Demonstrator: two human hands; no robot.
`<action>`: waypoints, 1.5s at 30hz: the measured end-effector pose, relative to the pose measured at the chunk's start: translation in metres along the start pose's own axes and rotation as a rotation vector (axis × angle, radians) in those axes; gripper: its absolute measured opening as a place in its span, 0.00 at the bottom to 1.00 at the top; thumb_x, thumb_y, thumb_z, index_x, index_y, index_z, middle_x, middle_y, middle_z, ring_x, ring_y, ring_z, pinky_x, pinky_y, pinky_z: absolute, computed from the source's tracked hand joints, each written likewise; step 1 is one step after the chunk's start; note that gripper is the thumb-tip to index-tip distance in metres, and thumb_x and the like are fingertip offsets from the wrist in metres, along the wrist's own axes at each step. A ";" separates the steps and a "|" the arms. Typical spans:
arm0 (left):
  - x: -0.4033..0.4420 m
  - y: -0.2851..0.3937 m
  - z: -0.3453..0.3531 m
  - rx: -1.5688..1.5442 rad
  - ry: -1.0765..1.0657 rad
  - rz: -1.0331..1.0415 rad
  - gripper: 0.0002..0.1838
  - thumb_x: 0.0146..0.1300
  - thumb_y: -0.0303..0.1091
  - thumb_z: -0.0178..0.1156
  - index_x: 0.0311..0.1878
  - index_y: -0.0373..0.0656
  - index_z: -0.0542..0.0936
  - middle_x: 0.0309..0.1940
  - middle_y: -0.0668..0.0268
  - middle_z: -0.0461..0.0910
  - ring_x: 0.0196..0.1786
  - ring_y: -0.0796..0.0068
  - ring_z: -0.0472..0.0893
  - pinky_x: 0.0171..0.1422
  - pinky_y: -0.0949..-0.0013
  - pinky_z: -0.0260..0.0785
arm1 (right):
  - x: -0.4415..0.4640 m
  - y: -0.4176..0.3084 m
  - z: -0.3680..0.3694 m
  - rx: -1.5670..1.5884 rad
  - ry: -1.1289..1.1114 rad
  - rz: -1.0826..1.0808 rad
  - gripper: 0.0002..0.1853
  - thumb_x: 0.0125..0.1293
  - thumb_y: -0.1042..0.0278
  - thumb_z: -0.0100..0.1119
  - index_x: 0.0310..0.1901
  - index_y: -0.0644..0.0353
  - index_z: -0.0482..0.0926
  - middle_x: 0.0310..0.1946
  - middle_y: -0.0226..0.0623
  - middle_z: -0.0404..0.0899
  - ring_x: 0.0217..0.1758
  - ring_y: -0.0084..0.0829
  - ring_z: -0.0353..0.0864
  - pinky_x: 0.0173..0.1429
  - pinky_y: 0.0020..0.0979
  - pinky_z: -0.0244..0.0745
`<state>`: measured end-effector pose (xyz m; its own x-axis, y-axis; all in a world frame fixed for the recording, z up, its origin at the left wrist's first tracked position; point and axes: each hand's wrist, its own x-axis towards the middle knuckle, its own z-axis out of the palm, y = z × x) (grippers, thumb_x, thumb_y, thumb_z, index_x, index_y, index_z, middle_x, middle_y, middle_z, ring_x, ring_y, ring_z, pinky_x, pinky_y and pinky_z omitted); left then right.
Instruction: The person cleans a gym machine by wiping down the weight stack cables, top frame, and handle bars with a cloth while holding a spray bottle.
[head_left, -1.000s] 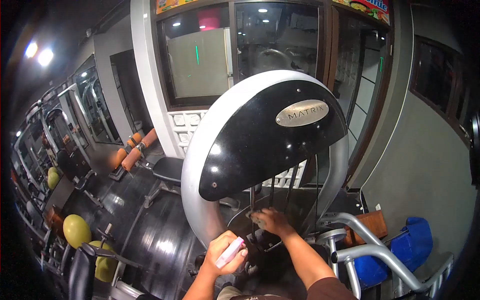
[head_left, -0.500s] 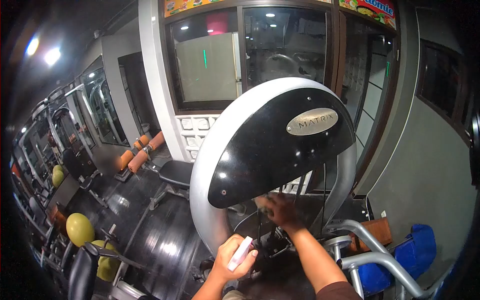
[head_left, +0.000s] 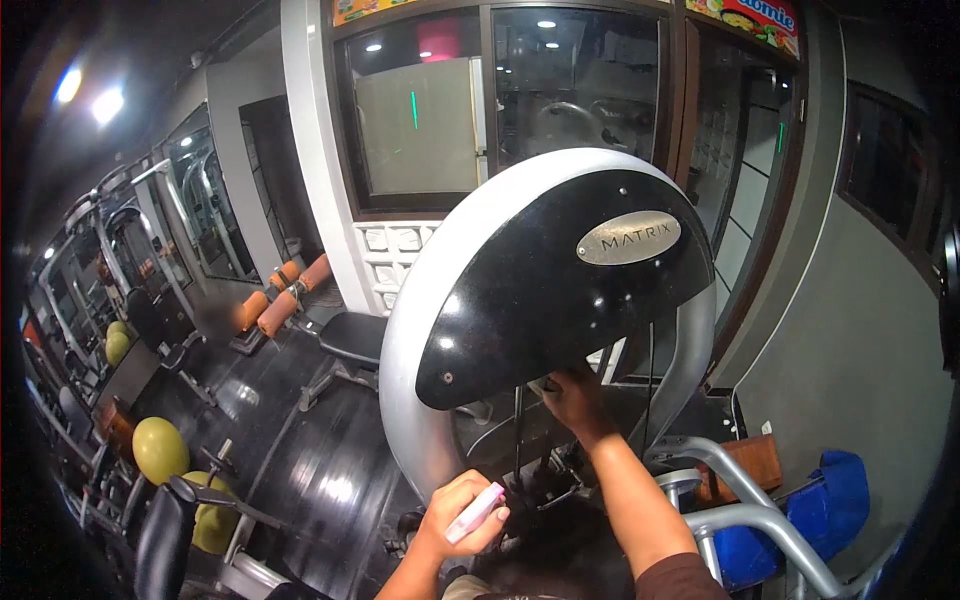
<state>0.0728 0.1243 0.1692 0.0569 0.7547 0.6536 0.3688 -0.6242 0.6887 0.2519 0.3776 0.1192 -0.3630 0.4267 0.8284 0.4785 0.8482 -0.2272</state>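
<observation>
In front of me stands a gym machine with a rounded silver frame [head_left: 420,290] and a black cover [head_left: 530,290] marked MATRIX. My left hand [head_left: 462,515] is closed round a small white and pink object [head_left: 474,513], low beside the frame's left leg. Just under the cover's lower edge, my right hand [head_left: 577,402] is at the thin dark vertical rods [head_left: 519,430]. Its fingers are partly hidden there and look curled; what they hold, if anything, cannot be made out.
Yellow-green balls [head_left: 161,451] and a black-padded machine are at the left. A black bench [head_left: 352,337] with orange rollers stands behind. At the right are silver tubes [head_left: 745,520], a brown board [head_left: 745,468] and a blue cover [head_left: 835,505].
My right hand has moved up along the rods to the cover's lower edge. The view has shifted, and my left hand keeps its hold on the white and pink object.
</observation>
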 end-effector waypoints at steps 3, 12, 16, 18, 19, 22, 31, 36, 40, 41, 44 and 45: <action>-0.001 -0.001 -0.001 -0.012 0.002 0.025 0.07 0.54 0.24 0.70 0.35 0.37 0.81 0.31 0.58 0.85 0.33 0.62 0.83 0.38 0.65 0.75 | -0.033 -0.017 0.005 -0.116 -0.146 -0.018 0.39 0.44 0.71 0.76 0.63 0.35 0.77 0.47 0.33 0.78 0.52 0.45 0.80 0.46 0.43 0.82; -0.001 -0.004 -0.002 -0.072 -0.011 0.083 0.09 0.53 0.21 0.69 0.38 0.35 0.81 0.31 0.57 0.82 0.31 0.62 0.82 0.37 0.66 0.74 | -0.031 -0.031 -0.011 -0.027 -0.178 0.024 0.39 0.46 0.75 0.72 0.64 0.36 0.78 0.44 0.35 0.80 0.50 0.47 0.80 0.51 0.45 0.82; -0.002 -0.006 0.000 -0.043 -0.010 0.079 0.10 0.52 0.20 0.69 0.38 0.35 0.81 0.31 0.58 0.82 0.31 0.62 0.82 0.37 0.66 0.74 | 0.011 -0.011 -0.013 0.032 0.084 -0.016 0.38 0.43 0.76 0.73 0.61 0.41 0.79 0.46 0.38 0.81 0.51 0.50 0.80 0.51 0.47 0.81; -0.002 -0.006 0.001 -0.030 -0.011 0.081 0.10 0.52 0.20 0.69 0.38 0.35 0.81 0.31 0.58 0.82 0.31 0.62 0.82 0.37 0.66 0.74 | 0.008 -0.021 -0.012 0.023 0.013 0.015 0.37 0.44 0.75 0.74 0.60 0.40 0.80 0.45 0.37 0.81 0.52 0.49 0.80 0.51 0.47 0.81; -0.002 -0.005 0.000 -0.023 -0.014 0.081 0.10 0.52 0.20 0.69 0.38 0.35 0.81 0.31 0.58 0.82 0.31 0.62 0.82 0.37 0.66 0.74 | 0.006 -0.026 -0.012 0.019 -0.021 0.034 0.36 0.44 0.74 0.74 0.60 0.39 0.80 0.45 0.37 0.81 0.52 0.49 0.80 0.51 0.47 0.82; -0.002 -0.005 0.000 -0.037 -0.017 0.081 0.09 0.52 0.20 0.69 0.37 0.35 0.81 0.31 0.58 0.82 0.31 0.62 0.82 0.36 0.66 0.74 | -0.053 -0.018 0.017 -0.096 -0.185 0.051 0.35 0.46 0.72 0.74 0.61 0.36 0.80 0.44 0.35 0.80 0.52 0.47 0.80 0.50 0.46 0.83; 0.000 -0.007 -0.002 -0.084 -0.025 0.076 0.10 0.50 0.19 0.68 0.36 0.35 0.81 0.31 0.57 0.83 0.30 0.62 0.83 0.35 0.66 0.75 | -0.027 -0.026 -0.007 0.023 -0.096 0.113 0.31 0.47 0.69 0.75 0.58 0.42 0.83 0.48 0.36 0.79 0.52 0.46 0.81 0.51 0.45 0.83; -0.001 -0.008 -0.001 -0.072 -0.040 0.074 0.09 0.49 0.19 0.68 0.36 0.36 0.81 0.31 0.57 0.83 0.30 0.62 0.83 0.35 0.66 0.75 | 0.011 -0.012 -0.001 -0.066 -0.041 0.060 0.31 0.45 0.73 0.75 0.56 0.47 0.83 0.53 0.37 0.79 0.53 0.49 0.81 0.51 0.45 0.82; 0.000 -0.008 -0.002 -0.076 -0.042 0.089 0.09 0.50 0.19 0.68 0.35 0.36 0.81 0.31 0.57 0.83 0.30 0.62 0.83 0.35 0.66 0.74 | -0.047 -0.018 0.023 -0.103 -0.198 0.008 0.36 0.48 0.71 0.75 0.62 0.34 0.80 0.47 0.32 0.78 0.53 0.43 0.80 0.51 0.44 0.83; -0.001 -0.010 -0.001 -0.085 -0.041 0.084 0.09 0.50 0.20 0.68 0.35 0.35 0.81 0.31 0.57 0.83 0.30 0.62 0.83 0.35 0.66 0.74 | -0.067 -0.018 0.033 -0.074 -0.329 0.060 0.39 0.49 0.70 0.74 0.65 0.28 0.78 0.45 0.30 0.76 0.53 0.41 0.80 0.51 0.43 0.84; -0.002 -0.009 -0.001 -0.093 -0.048 0.083 0.08 0.51 0.20 0.68 0.35 0.35 0.81 0.31 0.58 0.83 0.31 0.63 0.82 0.36 0.66 0.74 | -0.114 -0.008 0.050 -0.093 -0.505 0.126 0.38 0.50 0.70 0.74 0.65 0.29 0.78 0.46 0.31 0.76 0.53 0.42 0.79 0.52 0.43 0.84; -0.002 -0.010 -0.001 -0.096 -0.049 0.080 0.08 0.51 0.20 0.68 0.35 0.35 0.81 0.31 0.58 0.83 0.31 0.63 0.82 0.36 0.66 0.74 | -0.113 -0.006 0.050 -0.041 -0.440 0.098 0.39 0.49 0.69 0.74 0.65 0.30 0.78 0.48 0.31 0.77 0.52 0.42 0.80 0.52 0.45 0.84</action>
<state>0.0677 0.1289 0.1615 0.1288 0.7095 0.6928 0.2711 -0.6972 0.6636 0.2497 0.3395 0.0008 -0.6155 0.6043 0.5059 0.5552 0.7881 -0.2659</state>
